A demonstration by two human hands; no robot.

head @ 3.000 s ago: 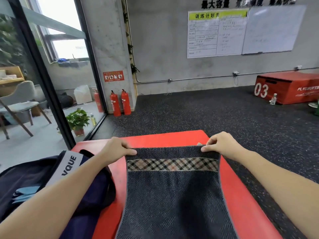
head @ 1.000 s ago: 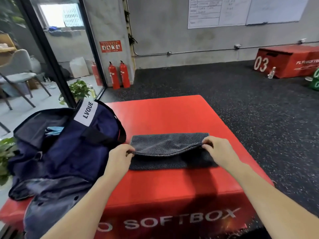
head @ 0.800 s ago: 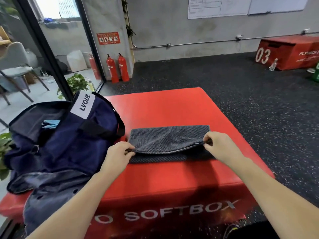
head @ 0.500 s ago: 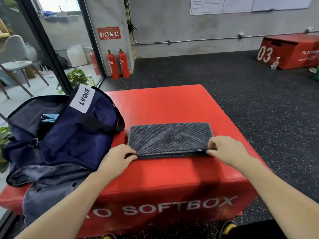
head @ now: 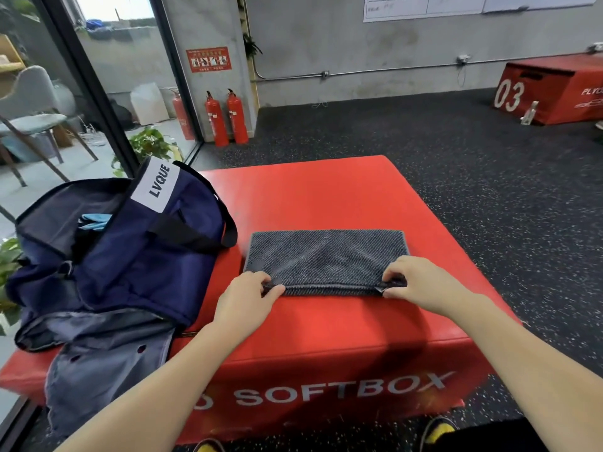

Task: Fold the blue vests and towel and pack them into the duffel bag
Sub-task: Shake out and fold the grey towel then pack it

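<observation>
- Dark grey towel [head: 324,257] folded into a flat rectangle near the middle of the red soft plyo box [head: 326,194], long edge toward the person, likely so both near corners sit within easy reach.
- Left hand [head: 243,300] pinching the towel's near left corner between thumb and fingertips; right hand [head: 421,283] pinching the near right corner the same way. Probably holding the stacked layers aligned so the fold keeps square.
- Grip placed at the open edge rather than at the far fold, which suits either another fold or lifting the bundle whole without it falling open.
- Navy duffel bag [head: 130,243] slumped on the left part of the box, just beside the towel, mouth gaping upward; kept close so the transfer is short.
- Light blue fabric [head: 94,220] showing inside the bag's opening, apparently a vest already packed.
- Greyish-blue cloth [head: 107,367] draped over the box's front left corner below the bag; cannot tell whether part of the bag or a separate garment.
- Judged stage: towel fold nearly done, packing of it not yet done.
- Risk: layers slipping apart if lifted by the corners alone.
</observation>
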